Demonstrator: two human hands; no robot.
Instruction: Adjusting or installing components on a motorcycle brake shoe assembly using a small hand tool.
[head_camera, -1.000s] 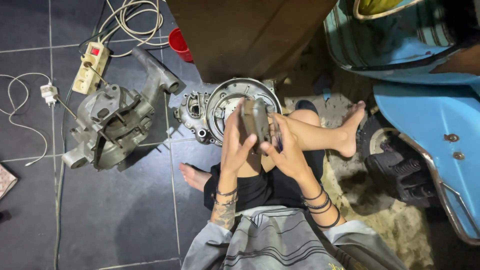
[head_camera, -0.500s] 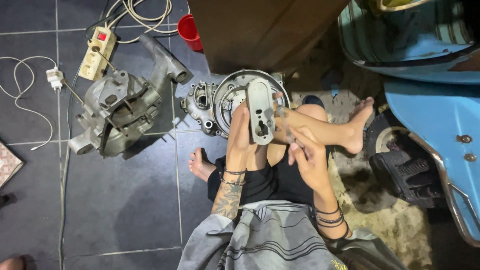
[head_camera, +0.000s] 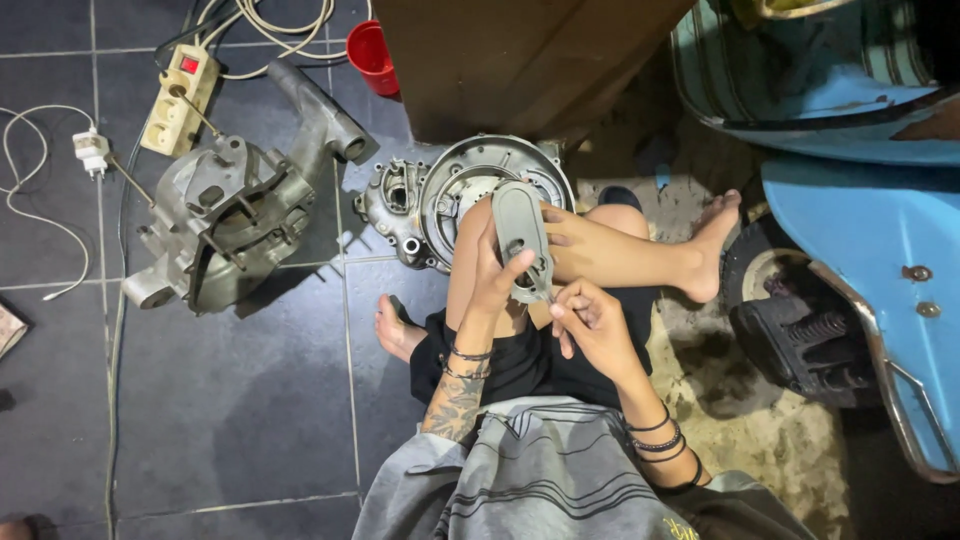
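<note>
A: Start with the big things. What fills the scene?

B: A blue scooter body (head_camera: 850, 130) takes up the far right, with its wheel and spring (head_camera: 800, 330) lower down on the right. A brown cabinet (head_camera: 520, 60) stands at the far middle. All of it sits on a dark tiled floor (head_camera: 230, 400).

A: And on the floor to the left?

B: A large grey engine casing (head_camera: 225, 215) with a long tube reaching toward the far side. Right of it, just beyond the person's knee, lies a round engine cover (head_camera: 450, 195) with a bolted housing on its left edge.

A: Where is the part being worked on?

B: A grey oblong metal cover (head_camera: 522, 235) is held upright over the person's crossed bare legs, in front of that round engine cover, near the middle of the scene.

A: How do the hands stand?

B: The left hand (head_camera: 495, 285) grips the oblong cover from its left side, fingers (head_camera: 515, 268) wrapped onto its face. The right hand (head_camera: 590, 320) is just near of the cover's lower end, fingers pinched on something thin at that end; I cannot tell what it is.

A: Smaller items?

B: A cream power strip (head_camera: 180, 100) with a red switch at the far left, pale cables (head_camera: 270, 25) coiled beyond it, a red cup (head_camera: 372, 55) beside the cabinet, and a small white plug adapter (head_camera: 90, 150) on a thin white cord at the left edge.
</note>
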